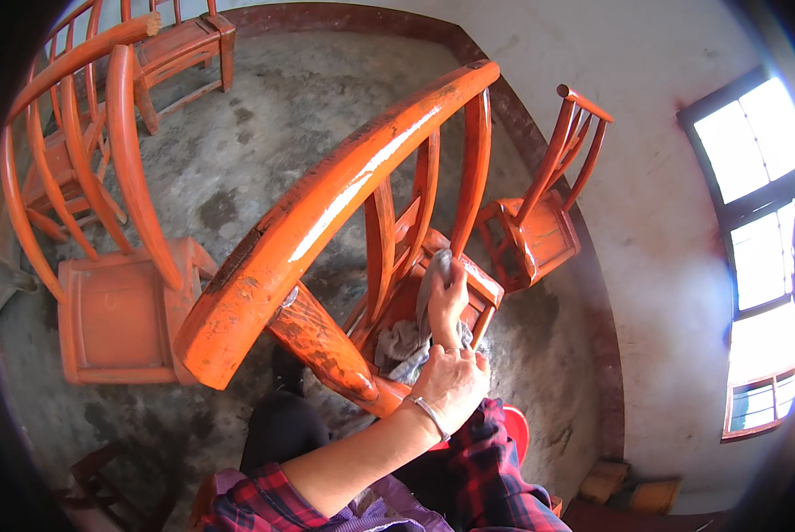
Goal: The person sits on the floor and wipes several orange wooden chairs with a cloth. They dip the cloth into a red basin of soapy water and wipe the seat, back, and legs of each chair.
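Note:
Before me stands an orange wooden chair with a thick curved top rail, close to the camera. My right hand grips a grey cloth at the foot of a back post, over the chair seat. More grey cloth bunches below that hand. My left hand, with a bracelet on its wrist, crosses over my right forearm, its fingers curled near the checked sleeve. What lies under those fingers is hidden.
Another orange chair is at left, with more chairs behind. A further chair stands by the right wall. Part of a red rounded object shows beside my legs. Wooden pieces lie near a windowed wall.

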The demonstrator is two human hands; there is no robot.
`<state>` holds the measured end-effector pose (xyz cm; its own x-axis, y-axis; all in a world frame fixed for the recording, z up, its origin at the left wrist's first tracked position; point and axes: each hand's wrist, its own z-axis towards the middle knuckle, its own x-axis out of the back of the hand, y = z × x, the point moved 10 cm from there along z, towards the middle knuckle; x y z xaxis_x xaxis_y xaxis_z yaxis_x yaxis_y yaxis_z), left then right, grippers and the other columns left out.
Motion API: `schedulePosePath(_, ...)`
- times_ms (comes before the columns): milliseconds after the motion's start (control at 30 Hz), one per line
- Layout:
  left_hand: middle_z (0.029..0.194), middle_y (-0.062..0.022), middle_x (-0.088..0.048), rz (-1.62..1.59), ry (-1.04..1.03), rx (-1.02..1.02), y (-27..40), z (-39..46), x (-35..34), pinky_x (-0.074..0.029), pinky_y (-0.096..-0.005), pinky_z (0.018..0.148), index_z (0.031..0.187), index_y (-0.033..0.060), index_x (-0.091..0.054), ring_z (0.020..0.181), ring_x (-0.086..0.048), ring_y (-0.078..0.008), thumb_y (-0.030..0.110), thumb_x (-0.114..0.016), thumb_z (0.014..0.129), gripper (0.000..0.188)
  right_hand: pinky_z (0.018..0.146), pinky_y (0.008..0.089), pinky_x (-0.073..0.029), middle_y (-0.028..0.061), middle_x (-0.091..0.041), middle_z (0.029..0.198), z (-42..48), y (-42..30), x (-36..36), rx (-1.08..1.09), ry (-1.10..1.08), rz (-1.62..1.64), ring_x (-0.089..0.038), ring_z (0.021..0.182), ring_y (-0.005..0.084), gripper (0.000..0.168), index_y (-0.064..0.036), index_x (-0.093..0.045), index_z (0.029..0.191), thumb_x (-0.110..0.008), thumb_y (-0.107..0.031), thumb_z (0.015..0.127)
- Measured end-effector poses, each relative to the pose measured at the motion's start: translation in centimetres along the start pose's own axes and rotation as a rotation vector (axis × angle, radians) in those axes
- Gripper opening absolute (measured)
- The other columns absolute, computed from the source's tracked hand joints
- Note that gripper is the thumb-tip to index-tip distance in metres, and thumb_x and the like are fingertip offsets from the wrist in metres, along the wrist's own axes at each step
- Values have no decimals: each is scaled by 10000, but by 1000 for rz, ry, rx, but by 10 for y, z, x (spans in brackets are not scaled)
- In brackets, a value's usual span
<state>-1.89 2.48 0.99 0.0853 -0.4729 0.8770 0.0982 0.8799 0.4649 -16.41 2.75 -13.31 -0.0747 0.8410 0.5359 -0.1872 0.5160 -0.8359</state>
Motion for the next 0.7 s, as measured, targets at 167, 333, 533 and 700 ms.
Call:
schedulePosePath(167, 846, -103, -657, -26, 16, -56, 14, 6, -4, -483, -374, 698, 1002, 40, -601, 794, -650, -237, 167, -535, 831, 223, 966, 449, -411, 186, -544, 1235, -12, 13, -28, 504, -231, -505, -509, 1131, 367, 496, 0, -487, 1230, -561, -76, 746)
schedulePosePath(333, 830, -94, -653, -25, -32, -30, 8, 5, -12, -481, -375, 692, 999, 50, -586, 794, -648, -234, 167, -591, 788, 241, 879, 442, -453, 128, -598, 1119, -5, 29, -25, 477, -299, -860, -558, 1018, 323, 343, -43, -561, 1061, -569, -88, 721)
schedulePosePath(533, 785, -80, -623, -35, 36, -59, 9, 2, 5, -487, -369, 690, 980, 36, -570, 773, -637, -231, 154, -595, 782, 232, 821, 450, -480, 224, -624, 1036, 41, 0, -7, 152, -126, -326, -602, 960, 384, 339, -20, -546, 1120, -556, -114, 794)
schedulePosePath(700, 777, -105, -637, -72, 51, -57, 10, 6, 0, -487, -370, 683, 961, 45, -567, 756, -642, -244, 160, -550, 817, 185, 939, 492, -417, 147, -467, 1324, -9, 10, -47, 667, -229, -585, -486, 1112, 430, 520, -65, -497, 1260, -520, -8, 744)
